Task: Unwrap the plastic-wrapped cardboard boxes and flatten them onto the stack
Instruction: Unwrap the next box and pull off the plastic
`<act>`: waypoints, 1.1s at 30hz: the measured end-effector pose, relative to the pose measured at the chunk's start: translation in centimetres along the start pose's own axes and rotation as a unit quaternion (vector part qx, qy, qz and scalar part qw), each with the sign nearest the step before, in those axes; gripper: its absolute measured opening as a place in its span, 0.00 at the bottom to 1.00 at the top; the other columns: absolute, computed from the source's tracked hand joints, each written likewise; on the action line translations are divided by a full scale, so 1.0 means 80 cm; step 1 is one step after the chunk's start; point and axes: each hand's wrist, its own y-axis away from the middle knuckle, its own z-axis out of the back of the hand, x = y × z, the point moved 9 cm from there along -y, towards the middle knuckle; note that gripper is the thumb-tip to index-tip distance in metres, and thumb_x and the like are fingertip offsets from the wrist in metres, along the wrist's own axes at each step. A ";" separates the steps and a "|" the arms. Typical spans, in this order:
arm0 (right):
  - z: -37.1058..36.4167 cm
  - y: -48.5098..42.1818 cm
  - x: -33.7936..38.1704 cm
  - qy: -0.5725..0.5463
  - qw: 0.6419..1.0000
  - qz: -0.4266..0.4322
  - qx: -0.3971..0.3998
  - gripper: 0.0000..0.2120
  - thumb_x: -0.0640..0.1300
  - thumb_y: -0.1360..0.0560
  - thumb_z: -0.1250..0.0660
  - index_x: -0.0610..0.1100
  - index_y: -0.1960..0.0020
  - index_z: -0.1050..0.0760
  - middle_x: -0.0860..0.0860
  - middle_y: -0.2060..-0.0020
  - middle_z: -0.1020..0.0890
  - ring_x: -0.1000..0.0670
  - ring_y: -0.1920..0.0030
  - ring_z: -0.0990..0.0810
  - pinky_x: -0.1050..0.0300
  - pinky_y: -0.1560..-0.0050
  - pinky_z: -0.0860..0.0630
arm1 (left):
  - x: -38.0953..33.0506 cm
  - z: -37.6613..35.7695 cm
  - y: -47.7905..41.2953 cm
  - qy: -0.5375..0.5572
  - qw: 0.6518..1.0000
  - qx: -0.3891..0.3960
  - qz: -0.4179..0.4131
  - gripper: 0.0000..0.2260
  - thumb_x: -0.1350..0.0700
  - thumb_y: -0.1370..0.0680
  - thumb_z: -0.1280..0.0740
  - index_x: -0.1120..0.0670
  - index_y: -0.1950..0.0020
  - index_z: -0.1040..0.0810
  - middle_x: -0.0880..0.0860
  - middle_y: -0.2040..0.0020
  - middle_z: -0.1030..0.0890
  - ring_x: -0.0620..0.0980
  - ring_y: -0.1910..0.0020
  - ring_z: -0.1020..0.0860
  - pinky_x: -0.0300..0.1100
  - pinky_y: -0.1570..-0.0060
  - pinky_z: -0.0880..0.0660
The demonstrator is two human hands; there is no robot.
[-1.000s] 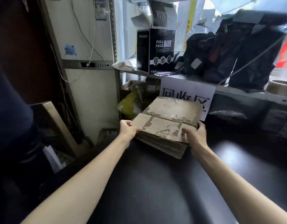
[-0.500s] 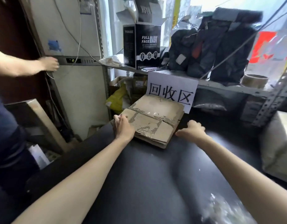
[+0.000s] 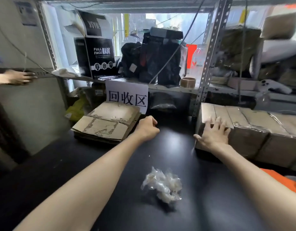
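1. The table is finished smooth, black and faintly glossy.
2. Left of the left grip, the stack is made of matt, torn corrugated cardboard.
3. Under the right grip, cardboard boxes are sheathed in glossy clear film.
4. The plastic wad is crumpled and shiny.

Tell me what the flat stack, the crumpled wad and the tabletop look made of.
Stack: corrugated cardboard, matte brown; the torn facing shows flutes.
Wad: thin clear plastic film, glossy and crinkled.
Tabletop: smooth black surface with a soft sheen; material unclear.
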 end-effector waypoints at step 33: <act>0.068 0.167 0.204 -0.347 0.856 0.336 -0.185 0.46 0.69 0.40 0.32 0.39 0.34 0.37 0.42 0.39 0.32 0.39 0.41 0.30 0.45 0.43 0.28 | 0.064 0.120 0.098 0.446 0.887 -0.110 0.043 0.37 0.38 0.44 0.25 0.53 0.38 0.20 0.51 0.51 0.15 0.53 0.51 0.17 0.41 0.64 0.21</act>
